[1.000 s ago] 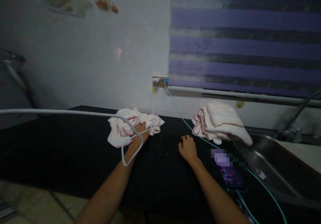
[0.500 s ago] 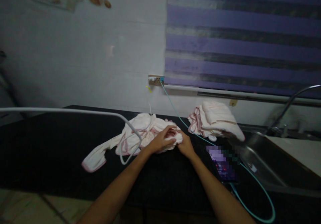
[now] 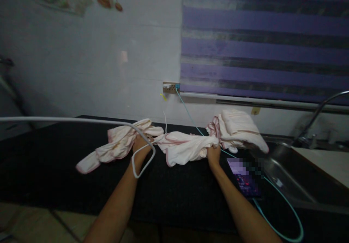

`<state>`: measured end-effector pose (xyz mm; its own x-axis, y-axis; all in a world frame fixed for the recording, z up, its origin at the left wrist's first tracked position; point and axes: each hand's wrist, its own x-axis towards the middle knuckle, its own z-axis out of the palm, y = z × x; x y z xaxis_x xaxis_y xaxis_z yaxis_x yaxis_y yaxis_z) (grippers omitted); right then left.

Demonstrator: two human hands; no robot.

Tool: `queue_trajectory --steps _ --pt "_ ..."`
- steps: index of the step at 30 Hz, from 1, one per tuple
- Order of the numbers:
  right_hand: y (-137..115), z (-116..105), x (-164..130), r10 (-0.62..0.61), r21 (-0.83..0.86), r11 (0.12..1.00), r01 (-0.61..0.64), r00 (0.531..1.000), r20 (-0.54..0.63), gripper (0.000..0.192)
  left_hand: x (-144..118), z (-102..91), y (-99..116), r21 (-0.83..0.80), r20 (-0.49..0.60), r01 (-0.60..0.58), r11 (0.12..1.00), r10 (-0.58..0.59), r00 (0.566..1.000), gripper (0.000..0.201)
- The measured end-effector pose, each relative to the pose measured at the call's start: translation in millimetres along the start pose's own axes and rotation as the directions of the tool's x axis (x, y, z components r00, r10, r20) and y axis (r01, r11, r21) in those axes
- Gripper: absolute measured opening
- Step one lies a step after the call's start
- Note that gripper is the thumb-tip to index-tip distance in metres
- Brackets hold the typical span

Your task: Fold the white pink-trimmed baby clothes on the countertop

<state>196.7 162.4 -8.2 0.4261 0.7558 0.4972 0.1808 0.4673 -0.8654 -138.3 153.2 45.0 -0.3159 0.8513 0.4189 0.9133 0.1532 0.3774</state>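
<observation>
A cream garment with pink edging (image 3: 188,148) is stretched sideways over the black countertop (image 3: 174,192), a sleeve trailing to the left. My left hand (image 3: 140,148) is closed on its bunched left part, the fingers partly hidden by cloth and by a white cable (image 3: 103,121) in front. At the garment's right end, my right hand (image 3: 214,155) grips the gathered fabric. Between the two hands the cloth hangs loosely in folds. Just right of my right hand lies a stack of folded cream clothes (image 3: 237,126).
A phone with a lit screen (image 3: 244,177) lies right of my right arm, with a teal cable (image 3: 286,199) beside it. Farther right is a steel sink (image 3: 289,174) with a curved tap (image 3: 313,116). The wall socket (image 3: 171,87) holds plugs.
My hands have moved apart, left hand leftward and right hand rightward. The garment, bunched between them before, is now spread wider, and its sleeve has shifted left.
</observation>
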Motion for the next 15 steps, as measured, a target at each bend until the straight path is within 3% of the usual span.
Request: queue_trajectory --steps 4,7,11,13,15 --pt "1 8 -7 -0.003 0.174 0.985 -0.024 0.988 0.153 0.048 -13 8.9 30 -0.09 0.14 -0.146 0.985 0.157 0.978 0.031" --pt "-4 12 -13 -0.051 0.216 0.976 -0.005 0.966 0.253 0.056 -31 19.3 64 -0.162 0.183 -0.296 0.941 0.324 0.928 0.034" --pt "-8 9 -14 -0.081 0.189 0.982 0.026 0.954 0.288 0.059 -47 19.0 89 -0.294 0.258 -0.467 0.834 0.539 0.802 0.037" --pt "-7 7 -12 -0.064 0.173 0.985 0.019 0.963 0.261 0.057 -51 13.3 93 -0.427 0.322 -0.442 0.789 0.589 0.741 0.045" --pt "-5 7 -10 -0.052 0.174 0.985 0.01 0.969 0.24 0.053 -53 6.0 95 -0.587 0.422 -0.323 0.742 0.622 0.66 0.052"
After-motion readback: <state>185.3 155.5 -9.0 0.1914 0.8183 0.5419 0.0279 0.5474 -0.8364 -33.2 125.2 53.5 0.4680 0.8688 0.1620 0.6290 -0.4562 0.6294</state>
